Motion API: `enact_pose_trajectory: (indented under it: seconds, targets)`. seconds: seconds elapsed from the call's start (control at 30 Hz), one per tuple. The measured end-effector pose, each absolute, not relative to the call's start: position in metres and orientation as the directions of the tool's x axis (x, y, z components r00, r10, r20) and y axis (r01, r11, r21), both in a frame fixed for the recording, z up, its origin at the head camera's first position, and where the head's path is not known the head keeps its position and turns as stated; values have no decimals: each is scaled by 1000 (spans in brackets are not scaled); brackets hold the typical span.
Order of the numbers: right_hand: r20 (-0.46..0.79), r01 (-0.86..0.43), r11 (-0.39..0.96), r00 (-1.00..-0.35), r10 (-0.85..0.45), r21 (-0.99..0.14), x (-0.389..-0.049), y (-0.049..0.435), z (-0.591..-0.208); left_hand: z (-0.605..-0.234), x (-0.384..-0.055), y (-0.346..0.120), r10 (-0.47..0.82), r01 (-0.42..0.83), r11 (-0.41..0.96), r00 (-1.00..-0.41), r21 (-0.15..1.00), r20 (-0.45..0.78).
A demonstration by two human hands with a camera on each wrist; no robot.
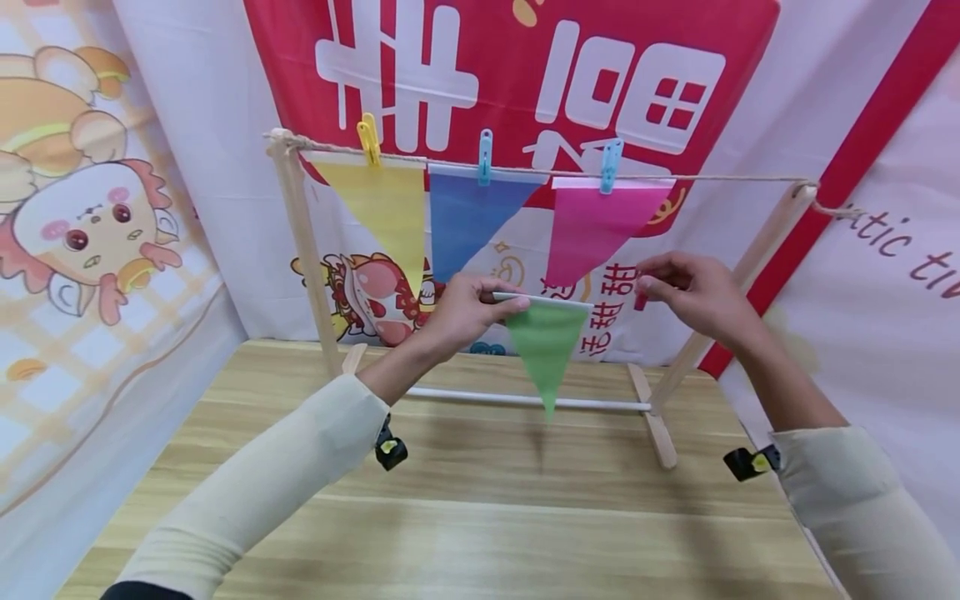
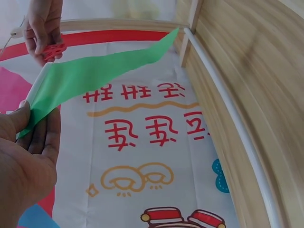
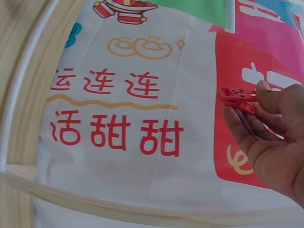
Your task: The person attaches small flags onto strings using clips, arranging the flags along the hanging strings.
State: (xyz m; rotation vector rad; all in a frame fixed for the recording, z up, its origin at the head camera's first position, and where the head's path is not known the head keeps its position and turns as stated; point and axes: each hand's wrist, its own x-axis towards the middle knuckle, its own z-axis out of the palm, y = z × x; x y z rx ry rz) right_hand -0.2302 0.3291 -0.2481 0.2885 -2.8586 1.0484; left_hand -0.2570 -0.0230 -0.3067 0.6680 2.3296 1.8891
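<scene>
My left hand (image 1: 471, 310) pinches the white-edged top corner of a green triangular pennant (image 1: 549, 342), which hangs point down below the string. In the left wrist view the green pennant (image 2: 95, 71) stretches away from the thumb and fingers. To the right, my right hand (image 1: 697, 296) holds a red clothespin (image 3: 237, 97) between thumb and fingers, apart from the pennant. Above, a yellow pennant (image 1: 386, 204), a blue pennant (image 1: 476, 217) and a pink pennant (image 1: 600, 221) hang from the string (image 1: 712, 177), each under one clothespin.
A wooden frame with a left post (image 1: 303, 242) and right post (image 1: 772, 229) carries the string. Its white lower bar (image 1: 517, 401) runs just above the wooden table (image 1: 480, 533). Behind stands a printed red and white backdrop (image 1: 517, 83); a cartoon cloth (image 1: 90, 200) hangs at left.
</scene>
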Motion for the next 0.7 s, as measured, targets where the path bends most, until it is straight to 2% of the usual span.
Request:
enact_pose_trajectory:
  seconds: [0.27,0.5,0.7]
  targets:
    - [232,-249,721,-965,-124,-647,-227,329,-237,-297,-252,-9,386,303,129,-892,944,233]
    - [336,-297,687,-938,-82,-663,-224,325,-231,-295,-254,5,329,335,130,-902,933,278]
    - [366,-316,652,-929,-63,-690,-223,322,-223,-295,-255,18,311,361,115,-898,926,311]
